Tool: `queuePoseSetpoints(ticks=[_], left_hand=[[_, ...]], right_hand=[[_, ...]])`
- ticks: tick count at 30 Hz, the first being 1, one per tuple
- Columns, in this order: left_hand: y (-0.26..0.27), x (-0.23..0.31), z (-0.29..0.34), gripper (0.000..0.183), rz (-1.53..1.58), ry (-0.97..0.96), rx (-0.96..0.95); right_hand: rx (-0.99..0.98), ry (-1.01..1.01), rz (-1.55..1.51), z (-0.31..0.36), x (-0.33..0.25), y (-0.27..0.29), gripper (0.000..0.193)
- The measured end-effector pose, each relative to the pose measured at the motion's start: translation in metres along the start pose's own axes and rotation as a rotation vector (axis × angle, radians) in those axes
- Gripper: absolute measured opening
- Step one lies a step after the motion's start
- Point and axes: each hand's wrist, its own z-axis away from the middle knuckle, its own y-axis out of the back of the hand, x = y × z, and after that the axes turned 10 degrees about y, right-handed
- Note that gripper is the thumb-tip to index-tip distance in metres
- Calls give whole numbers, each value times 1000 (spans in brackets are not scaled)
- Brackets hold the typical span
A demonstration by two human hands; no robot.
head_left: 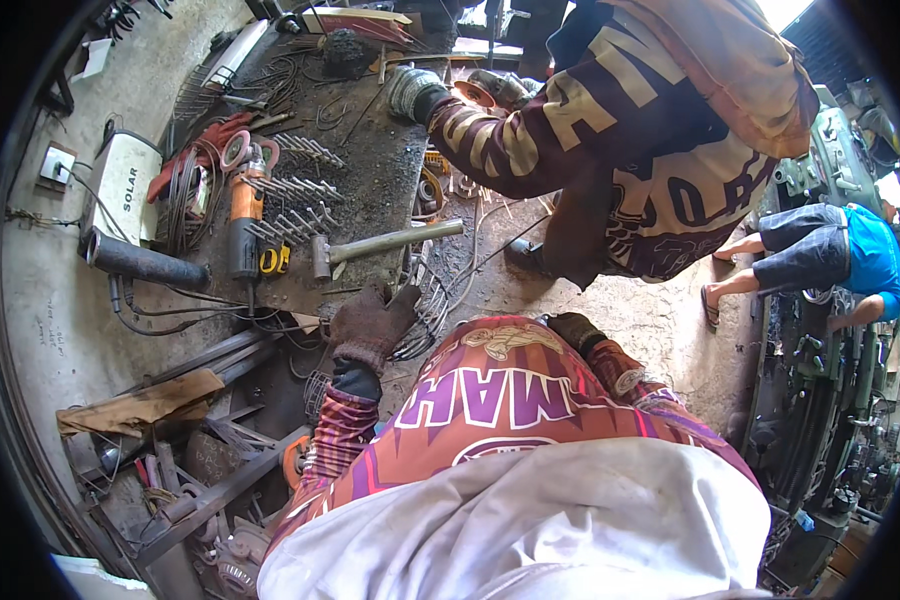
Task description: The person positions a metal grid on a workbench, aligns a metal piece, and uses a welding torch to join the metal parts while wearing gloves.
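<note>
hammer (pixel 390 242) lies on the tabletop (pixel 375 165), left of the frame's centre, just above our left hand (pixel 370 325) and apart from it. its long axis runs from the head at the left, rightward and slightly up, and the handle's end juts past the tabletop's edge. our left hand is nearer; the glove's fingers look slightly parted, but we cannot tell whether they pinch anything. our right hand (pixel 575 330), beyond our torso near mid-frame, is partly hidden, so we cannot tell its state. beside the left hand, toward the right, we see looped cables (pixel 432 315). up and left of the hammer stands an orange-and-dark grinder (pixel 244 215), with metal rods (pixel 295 222) alongside. at the lower left, a metal frame (pixel 220 497) holds jumbled scrap (pixel 207 458); at the far left a white casing (pixel 128 185) shows no contents.
</note>
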Motion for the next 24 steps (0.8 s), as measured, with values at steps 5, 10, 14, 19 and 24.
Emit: queuePoseSetpoints(ticks=[5, 10, 14, 19, 24], left_hand=[[2, 0, 1, 63, -6, 2, -6], [-2, -1, -1, 64, -27, -15, 16], [1, -1, 1, 65, -12, -6, -6], [5, 3, 3, 64, 6, -29, -8], [2, 1, 2, 64, 4, -15, -8]], right_hand=[[-24, -55, -64, -1, -5, 5, 41], [8, -53, -79, -2, 6, -6, 36], [-12, -45, -68, -5, 4, -5, 33], [-11, -13, -44, -13, 34, -32, 32], [-5, -170, -282, -10, 18, -22, 33]])
